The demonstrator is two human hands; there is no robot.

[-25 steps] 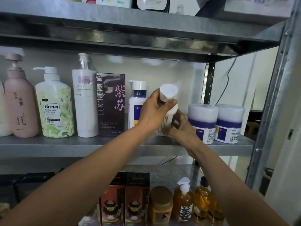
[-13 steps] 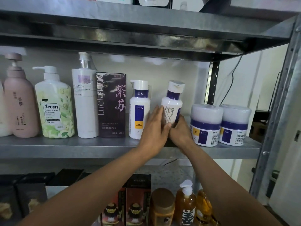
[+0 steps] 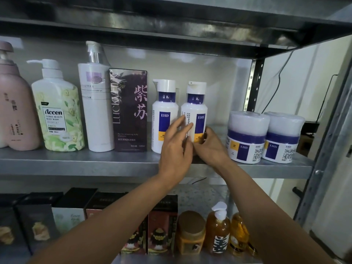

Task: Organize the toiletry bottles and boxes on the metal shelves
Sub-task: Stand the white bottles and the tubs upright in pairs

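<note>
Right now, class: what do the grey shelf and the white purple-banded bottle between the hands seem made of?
Grey shelf: likely galvanised steel, dull sheen, mottled reflections. White purple-banded bottle: probably plastic, smooth semi-gloss, soft highlights below its collar.

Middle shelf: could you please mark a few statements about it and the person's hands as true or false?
1. The right EHD bottle stands upright on the middle shelf. True.
2. The left hand grips the purple box. False: its straight fingers touch the right EHD bottle.
3. The shelf's rightmost item is an EHD jar. True.
4. The right hand hangs free, touching nothing. False: it holds the bottle's base.
5. The pink pump bottle lies on its side. False: it stands upright.
</note>
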